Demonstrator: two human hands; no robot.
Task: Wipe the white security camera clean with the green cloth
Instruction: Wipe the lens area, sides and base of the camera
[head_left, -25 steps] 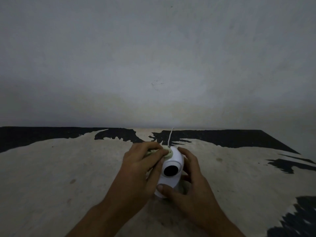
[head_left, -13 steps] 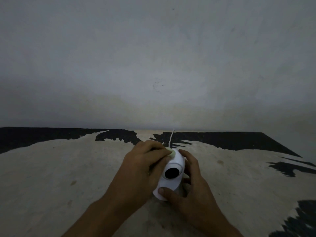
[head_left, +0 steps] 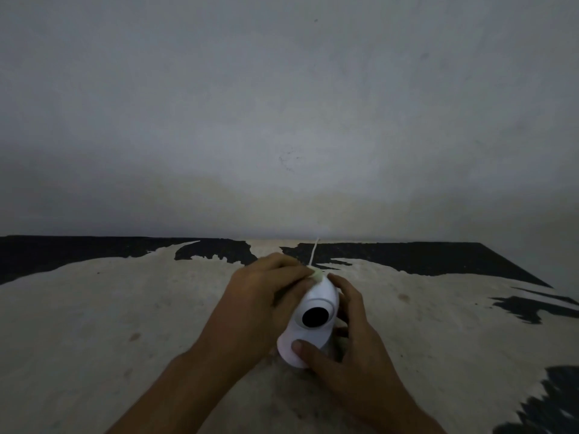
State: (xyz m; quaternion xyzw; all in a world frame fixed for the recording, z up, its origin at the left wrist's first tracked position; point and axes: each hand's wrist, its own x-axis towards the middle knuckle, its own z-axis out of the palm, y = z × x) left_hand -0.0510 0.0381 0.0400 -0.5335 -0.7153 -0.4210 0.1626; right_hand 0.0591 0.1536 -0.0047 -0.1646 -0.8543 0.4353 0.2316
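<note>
The white security camera [head_left: 313, 332] with its round black lens stands on the worn table, tilted to the left. My right hand [head_left: 347, 346] grips it from the right side, thumb pressed on its base. My left hand [head_left: 260, 308] covers the camera's left side and top. It presses a bunched pale green cloth [head_left: 317, 275] against the top; only a small tip of the cloth shows past the fingers.
A thin white cable [head_left: 313, 253] runs from the camera's top back to the wall. The table [head_left: 125, 324] is beige with peeling black patches at the far edge and on the right. A bare grey wall [head_left: 282, 120] rises just behind it.
The camera has tipped further left and come slightly nearer. My left hand with the cloth has slid over its top; my right thumb stays on the base.
</note>
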